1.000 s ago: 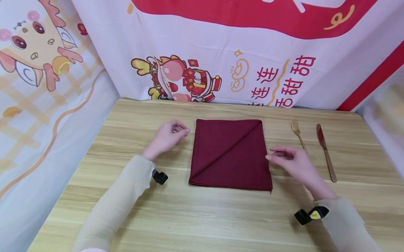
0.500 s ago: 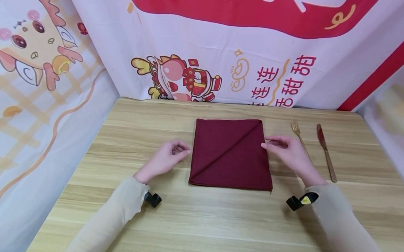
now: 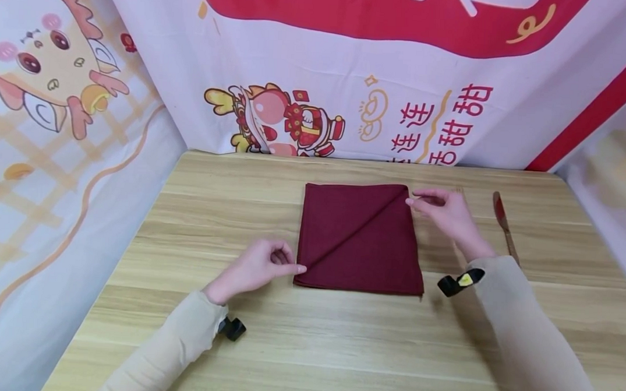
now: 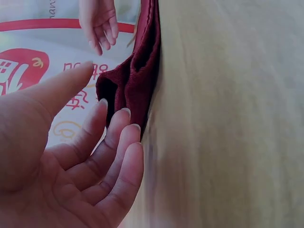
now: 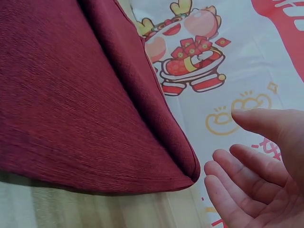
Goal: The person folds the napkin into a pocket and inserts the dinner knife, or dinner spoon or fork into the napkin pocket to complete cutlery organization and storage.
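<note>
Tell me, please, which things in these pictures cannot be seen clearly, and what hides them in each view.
- Fork: head view, hidden behind the right hand.
- Knife: head view, its handle runs behind the right sleeve.
- Napkin: right wrist view, cut off by the left and top edges; left wrist view, seen only edge-on.
- Left hand fingers: contact with the napkin corner unclear in both views.

A staged dining setup: a wooden counter point(image 3: 338, 348) with a knife point(image 3: 502, 221), boxed in by festive cartoon banners point(image 3: 350, 74) as makeshift walls.
</note>
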### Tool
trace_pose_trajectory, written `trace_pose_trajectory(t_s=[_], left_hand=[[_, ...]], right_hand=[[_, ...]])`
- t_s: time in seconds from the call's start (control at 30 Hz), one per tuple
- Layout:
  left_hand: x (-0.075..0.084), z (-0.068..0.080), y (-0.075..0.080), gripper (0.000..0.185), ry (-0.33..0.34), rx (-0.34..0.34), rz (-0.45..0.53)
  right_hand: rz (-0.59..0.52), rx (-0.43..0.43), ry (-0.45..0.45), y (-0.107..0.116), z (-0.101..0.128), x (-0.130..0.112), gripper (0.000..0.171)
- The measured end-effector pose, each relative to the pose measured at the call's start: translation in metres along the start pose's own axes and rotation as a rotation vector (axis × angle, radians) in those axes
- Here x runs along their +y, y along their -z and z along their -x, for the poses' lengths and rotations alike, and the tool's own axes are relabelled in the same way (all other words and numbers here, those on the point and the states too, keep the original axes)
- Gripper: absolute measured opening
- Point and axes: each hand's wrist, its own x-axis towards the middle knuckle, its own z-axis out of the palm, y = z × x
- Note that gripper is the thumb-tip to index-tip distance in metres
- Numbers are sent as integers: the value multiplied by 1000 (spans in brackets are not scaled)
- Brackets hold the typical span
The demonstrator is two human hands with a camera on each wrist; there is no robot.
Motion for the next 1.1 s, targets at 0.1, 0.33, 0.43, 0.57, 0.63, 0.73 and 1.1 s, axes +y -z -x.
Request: trace_pose_trajectory(t_s=[0.1, 0.33, 0.43, 0.57, 0.63, 0.73, 1.1], left_hand=[[-2, 0, -1, 18, -18, -36, 9], [-4, 2, -1, 11, -40, -78, 13], [-4, 3, 0, 10, -31, -84, 2], [-2, 3, -1, 10, -13, -89, -21], [-2, 4, -1, 10, -8, -95, -31], [-3, 4, -1, 9, -11, -107, -43], [-6, 5, -1, 9, -33, -126, -93]], right_hand=[[-8, 9, -1, 2, -9, 3, 57], [-63, 19, -12, 3, -33, 5, 51], [-70, 14, -23, 3, -43, 6, 50], [-36, -2, -48, 1, -56, 10, 46], [-37, -10, -56, -1, -62, 13, 44], [-23, -22, -66, -7, -70, 16, 40], [88, -6, -37, -19, -82, 27, 31]])
